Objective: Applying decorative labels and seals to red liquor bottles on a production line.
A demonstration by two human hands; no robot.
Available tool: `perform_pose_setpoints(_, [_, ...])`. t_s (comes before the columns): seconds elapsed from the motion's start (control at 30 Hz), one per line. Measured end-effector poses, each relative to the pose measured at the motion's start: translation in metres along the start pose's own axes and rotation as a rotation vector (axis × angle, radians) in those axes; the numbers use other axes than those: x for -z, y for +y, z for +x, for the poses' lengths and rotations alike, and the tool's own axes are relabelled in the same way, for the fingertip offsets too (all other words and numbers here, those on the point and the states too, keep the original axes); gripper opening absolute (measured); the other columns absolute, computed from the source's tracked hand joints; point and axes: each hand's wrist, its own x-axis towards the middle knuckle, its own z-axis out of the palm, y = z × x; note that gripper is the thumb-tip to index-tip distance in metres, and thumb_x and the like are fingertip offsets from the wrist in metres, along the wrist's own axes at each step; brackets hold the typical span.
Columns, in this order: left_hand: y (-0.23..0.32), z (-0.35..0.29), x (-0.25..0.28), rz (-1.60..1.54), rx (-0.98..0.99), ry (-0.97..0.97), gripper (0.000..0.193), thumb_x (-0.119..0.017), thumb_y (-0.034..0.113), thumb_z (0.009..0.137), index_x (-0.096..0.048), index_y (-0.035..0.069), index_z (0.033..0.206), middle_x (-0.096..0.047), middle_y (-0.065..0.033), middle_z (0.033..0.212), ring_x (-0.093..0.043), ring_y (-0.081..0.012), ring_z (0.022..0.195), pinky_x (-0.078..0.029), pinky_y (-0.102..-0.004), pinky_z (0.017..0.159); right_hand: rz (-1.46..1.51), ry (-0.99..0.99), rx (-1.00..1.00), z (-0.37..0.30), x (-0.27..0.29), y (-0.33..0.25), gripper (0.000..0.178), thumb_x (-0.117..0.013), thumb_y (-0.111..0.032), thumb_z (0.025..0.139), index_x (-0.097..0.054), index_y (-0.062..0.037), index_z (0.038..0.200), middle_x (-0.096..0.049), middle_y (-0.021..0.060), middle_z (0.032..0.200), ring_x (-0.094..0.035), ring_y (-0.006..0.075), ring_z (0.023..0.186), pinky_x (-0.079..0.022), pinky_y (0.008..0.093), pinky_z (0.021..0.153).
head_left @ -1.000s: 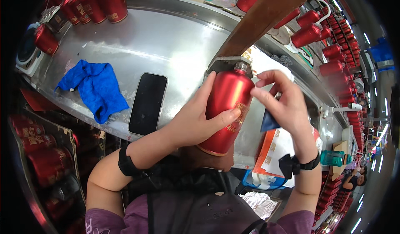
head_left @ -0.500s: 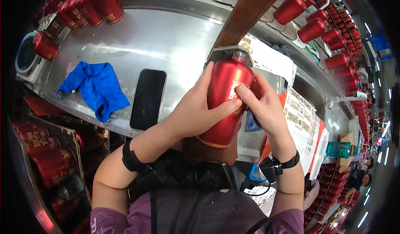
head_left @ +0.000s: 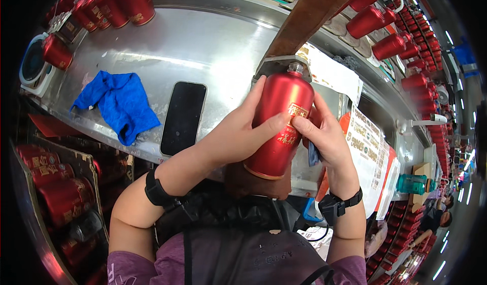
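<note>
Left hand (head_left: 242, 132) and right hand (head_left: 327, 139) curl, partly closed, around opposite sides of a red bottle (head_left: 276, 99), thumb tips close together at its gold label (head_left: 300, 110). The bottle extends over the near edge of the metal surface (head_left: 218, 41), neck toward the far edge. Leftward near that edge lie a black phone (head_left: 183, 118) and a blue cloth (head_left: 116, 105).

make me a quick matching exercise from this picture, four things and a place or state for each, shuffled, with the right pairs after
Things:
1. shiny red cylindrical bottle
2. crumpled blue cloth
3. black rectangular phone
4. translucent teal jar

Places or states:
A. rightmost of the four
B. touched by left hand and right hand
C. leftmost of the four
D. flat, dark screen up

Pairs: 1-B, 2-C, 3-D, 4-A
</note>
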Motion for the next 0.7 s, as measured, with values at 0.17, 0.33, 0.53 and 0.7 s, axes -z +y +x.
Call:
perform_pose_setpoints(0.17, [-0.004, 0.008, 0.008, 0.074, -0.005, 0.039, 0.099, -0.066, 0.043, 0.093, -0.011, -0.014, 0.151, -0.042, -0.0317, 0.145, -0.048, -0.0324, 0.134, -0.041, -0.0362, 0.108, -0.005, 0.016, -0.03, 0.008, -0.006, -0.003, 0.083, -0.077, -0.018, 0.088, -0.028, 0.0022, 0.152, -0.061, 0.0129, 0.123, -0.059, 0.0167, 0.112, -0.048, 0.0313, 0.097])
perform_pose_setpoints(0.33, [-0.01, 0.01, 0.017, 0.164, -0.027, 0.019, 0.099, -0.067, 0.044, 0.092, -0.013, -0.016, 0.15, -0.044, -0.0324, 0.143, -0.05, -0.0338, 0.132, -0.042, -0.0362, 0.107, -0.016, 0.025, -0.031, 0.013, -0.011, 0.0, 0.079, -0.076, -0.019, 0.089, -0.031, 0.0004, 0.151, -0.062, 0.0113, 0.12, -0.06, 0.0153, 0.109, -0.048, 0.0306, 0.096])
perform_pose_setpoints(0.53, [-0.001, 0.009, 0.029, 0.14, 0.02, -0.035, 0.113, -0.076, 0.048, 0.083, -0.011, -0.016, 0.15, -0.045, -0.0317, 0.142, -0.051, -0.0336, 0.131, -0.043, -0.0366, 0.106, 0.057, -0.006, -0.129, 0.018, -0.003, 0.001, 0.075, -0.075, -0.022, 0.09, -0.035, -0.0063, 0.151, -0.067, 0.0049, 0.109, -0.06, 0.0088, 0.095, -0.046, 0.0231, 0.079])
perform_pose_setpoints(0.7, [-0.001, 0.014, 0.042, 0.198, 0.045, -0.074, 0.116, -0.078, 0.048, 0.081, -0.01, -0.015, 0.151, -0.045, -0.0306, 0.142, -0.052, -0.0325, 0.13, -0.043, -0.0362, 0.106, -0.007, 0.022, -0.092, 0.023, -0.022, -0.004, 0.075, -0.075, -0.022, 0.09, -0.035, -0.006, 0.151, -0.067, 0.0031, 0.104, -0.058, 0.0063, 0.088, -0.042, 0.0214, 0.073])
